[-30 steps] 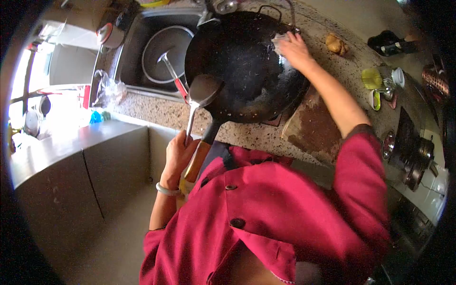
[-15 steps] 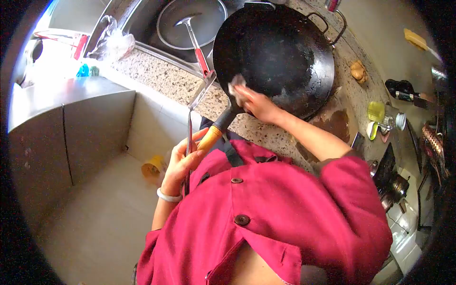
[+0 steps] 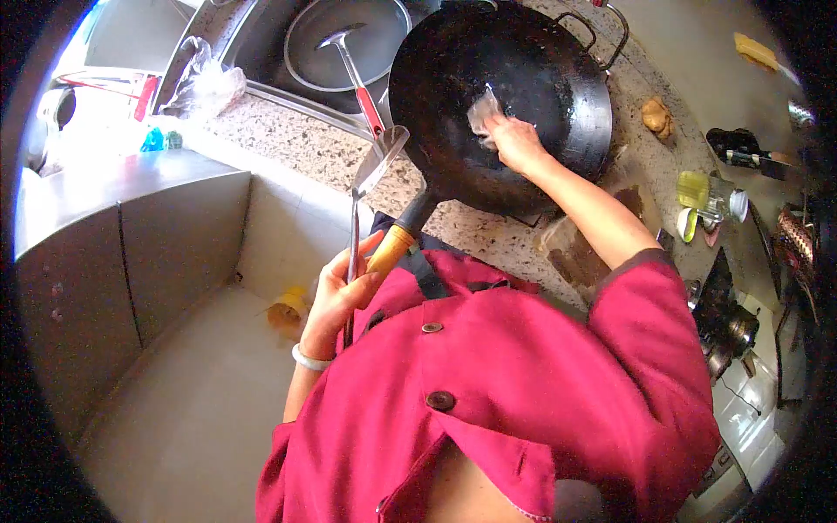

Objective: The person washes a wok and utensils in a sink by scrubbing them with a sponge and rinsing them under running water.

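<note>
In the black wok (image 3: 545, 70), a crumpled wipe (image 3: 480, 113) is pinched by the right hand (image 3: 520, 146), and the metal spatula (image 3: 382, 164) is clasped by the left hand (image 3: 335, 295). A round basin (image 3: 311, 52) is held in the sink (image 3: 260, 54), which is cut off above; whether the wok handle (image 3: 394, 247) is also gripped cannot be told.

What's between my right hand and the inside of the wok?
A crumpled pale sheet, pinched at the fingertips of the right hand over the inside of the wok. The head view shows this; its material is unclear.
</note>
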`<state>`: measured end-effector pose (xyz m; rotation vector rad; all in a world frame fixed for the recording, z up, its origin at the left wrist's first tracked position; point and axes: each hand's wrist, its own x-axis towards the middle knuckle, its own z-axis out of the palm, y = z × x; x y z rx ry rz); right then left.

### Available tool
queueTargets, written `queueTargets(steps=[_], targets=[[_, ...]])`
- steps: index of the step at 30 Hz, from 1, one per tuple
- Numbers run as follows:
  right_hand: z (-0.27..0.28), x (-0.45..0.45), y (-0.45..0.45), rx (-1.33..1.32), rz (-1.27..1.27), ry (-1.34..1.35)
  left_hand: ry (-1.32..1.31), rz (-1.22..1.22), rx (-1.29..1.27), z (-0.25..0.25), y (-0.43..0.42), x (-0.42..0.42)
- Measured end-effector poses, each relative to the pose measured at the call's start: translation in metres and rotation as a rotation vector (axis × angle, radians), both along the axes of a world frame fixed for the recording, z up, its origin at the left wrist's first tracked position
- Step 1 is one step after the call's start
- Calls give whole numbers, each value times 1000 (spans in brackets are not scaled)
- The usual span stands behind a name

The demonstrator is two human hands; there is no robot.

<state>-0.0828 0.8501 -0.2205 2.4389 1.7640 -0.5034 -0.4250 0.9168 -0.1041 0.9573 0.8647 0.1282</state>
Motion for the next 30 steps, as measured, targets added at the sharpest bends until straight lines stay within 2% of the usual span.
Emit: queueTargets(steps=[1, 2, 4, 6, 8, 9, 12, 14, 16, 18, 20, 22, 23, 26, 30], targets=[[14, 1, -4, -210, -45, 177, 48, -19, -32, 5, 2, 1], [14, -4, -8, -216, -47, 170, 100, -42, -64, 7, 3, 2], [11, -21, -9, 159, -192, 715, 140, -66, -43, 2, 4, -1], [39, -62, -8, 416, -85, 873, 141, -73, -70, 1, 6, 0], [53, -83, -21, 265, -109, 579, 128, -85, -62, 4, 7, 0], [60, -79, -28, 204, -91, 561, 157, -99, -61, 2, 6, -3], [82, -43, -67, -31, 63, 277, 201, -141, -55, 6, 6, 0], [91, -11, -91, -242, 31, 125, 174, -117, -69, 5, 5, -2], [73, 25, -106, -49, -27, -78, 176, -123, -75, 7, 5, -1], [47, 61, -92, -229, -75, -389, 220, -95, -62, 12, 3, 1], [23, 86, -75, -164, -86, -646, 254, -89, -59, 15, 2, 3], [6, 103, -50, 6, -160, -679, 205, -74, -74, 11, 3, 1], [-3, 109, -37, 17, -159, -676, 233, -71, -67, 13, 3, 3], [-25, 124, -4, 450, -310, -626, 279, -80, -91, 11, 3, 1], [-38, 129, 38, 575, -395, -524, 302, -96, -140, 18, 6, 6]])
